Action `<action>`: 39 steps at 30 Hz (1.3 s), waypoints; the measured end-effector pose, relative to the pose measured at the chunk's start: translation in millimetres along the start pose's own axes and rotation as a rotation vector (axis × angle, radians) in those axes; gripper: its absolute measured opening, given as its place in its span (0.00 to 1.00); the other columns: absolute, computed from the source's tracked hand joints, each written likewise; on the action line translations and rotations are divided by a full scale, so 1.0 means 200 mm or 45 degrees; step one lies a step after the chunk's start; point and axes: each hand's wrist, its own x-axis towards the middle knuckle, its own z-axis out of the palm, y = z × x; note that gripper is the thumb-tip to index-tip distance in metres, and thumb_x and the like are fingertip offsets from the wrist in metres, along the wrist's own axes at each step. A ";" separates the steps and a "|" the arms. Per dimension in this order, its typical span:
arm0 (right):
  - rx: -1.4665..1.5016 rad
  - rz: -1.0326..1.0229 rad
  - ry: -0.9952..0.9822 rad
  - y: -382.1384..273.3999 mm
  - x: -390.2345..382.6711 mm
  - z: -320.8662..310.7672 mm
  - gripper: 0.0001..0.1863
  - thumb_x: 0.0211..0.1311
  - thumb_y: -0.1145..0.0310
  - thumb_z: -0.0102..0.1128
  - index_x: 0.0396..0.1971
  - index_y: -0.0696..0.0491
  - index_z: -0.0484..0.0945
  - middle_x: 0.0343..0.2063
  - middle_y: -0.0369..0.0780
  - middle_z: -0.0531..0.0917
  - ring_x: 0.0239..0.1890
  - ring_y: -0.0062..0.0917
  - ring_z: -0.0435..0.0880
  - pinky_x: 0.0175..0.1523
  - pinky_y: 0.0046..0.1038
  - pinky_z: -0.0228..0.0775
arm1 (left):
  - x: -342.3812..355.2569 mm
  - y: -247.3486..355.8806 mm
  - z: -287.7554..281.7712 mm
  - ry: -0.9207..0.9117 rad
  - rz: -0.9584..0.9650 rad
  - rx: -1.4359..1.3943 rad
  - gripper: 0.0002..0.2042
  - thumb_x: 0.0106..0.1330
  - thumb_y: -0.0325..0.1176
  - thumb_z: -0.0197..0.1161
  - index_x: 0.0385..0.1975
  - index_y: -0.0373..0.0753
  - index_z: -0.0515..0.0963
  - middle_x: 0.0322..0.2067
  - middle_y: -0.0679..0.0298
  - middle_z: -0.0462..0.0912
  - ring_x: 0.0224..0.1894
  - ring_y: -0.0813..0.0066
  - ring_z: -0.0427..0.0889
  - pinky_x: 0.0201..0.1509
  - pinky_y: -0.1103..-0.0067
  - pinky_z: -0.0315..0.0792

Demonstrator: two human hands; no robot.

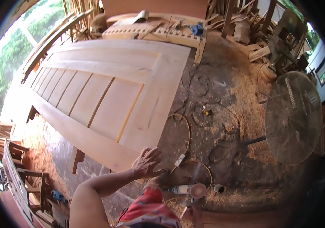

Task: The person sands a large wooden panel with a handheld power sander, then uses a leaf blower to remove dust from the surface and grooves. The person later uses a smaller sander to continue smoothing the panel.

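My left hand (147, 162) is open, its fingers spread over the near right corner of a large pale wooden panelled door (154, 117). The palm seems to touch the door's edge. The door lies flat, raised above the floor, with a row of slats set between its frame pieces. Low in the view, what looks like my right hand (197, 213) is dim and partly cut off. A small pale block-like piece (186, 212) is beside it, and its fingers cannot be made out. Just beyond is an angle grinder (183, 189) with a round reddish disc (198, 190).
A yellow cord (188, 133) and dark cables (202, 89) loop over the dusty floor. At the right stands a large round fan (293, 117). A workbench (158, 32) with tools is beyond the door. Scrap wood (259, 53) and shavings lie at the far right.
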 end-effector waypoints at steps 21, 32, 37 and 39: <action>-0.390 -0.316 0.231 -2.37 0.56 0.00 0.16 0.70 0.60 0.65 0.52 0.51 0.82 0.36 0.36 0.84 0.32 0.25 0.83 0.40 0.33 0.78 | 0.89 -0.37 -0.10 0.812 -1.033 -0.880 0.13 0.71 0.43 0.70 0.41 0.39 0.84 0.29 0.61 0.86 0.29 0.66 0.86 0.34 0.73 0.79; -0.479 -2.107 -0.197 -4.04 0.11 0.61 0.36 0.79 0.40 0.41 0.72 0.53 0.68 0.72 0.51 0.67 0.73 0.46 0.67 0.76 0.50 0.56 | 3.01 0.24 -0.05 -0.174 -0.183 -2.895 0.38 0.79 0.60 0.50 0.75 0.34 0.59 0.76 0.54 0.58 0.78 0.62 0.53 0.82 0.66 0.46; 0.458 -1.065 -0.885 -4.59 0.29 0.60 0.42 0.81 0.36 0.28 0.79 0.55 0.55 0.79 0.48 0.57 0.81 0.39 0.56 0.81 0.47 0.42 | 3.68 0.00 -0.27 -0.020 -0.318 -1.752 0.31 0.75 0.53 0.55 0.69 0.35 0.66 0.72 0.49 0.62 0.74 0.55 0.61 0.74 0.58 0.58; 0.489 -0.985 -0.997 -4.77 0.06 0.68 0.42 0.81 0.37 0.30 0.78 0.55 0.58 0.79 0.49 0.57 0.80 0.39 0.59 0.82 0.47 0.41 | 3.83 -0.32 -0.14 0.042 -0.466 -1.188 0.27 0.72 0.47 0.59 0.64 0.35 0.72 0.68 0.46 0.68 0.69 0.54 0.71 0.67 0.56 0.69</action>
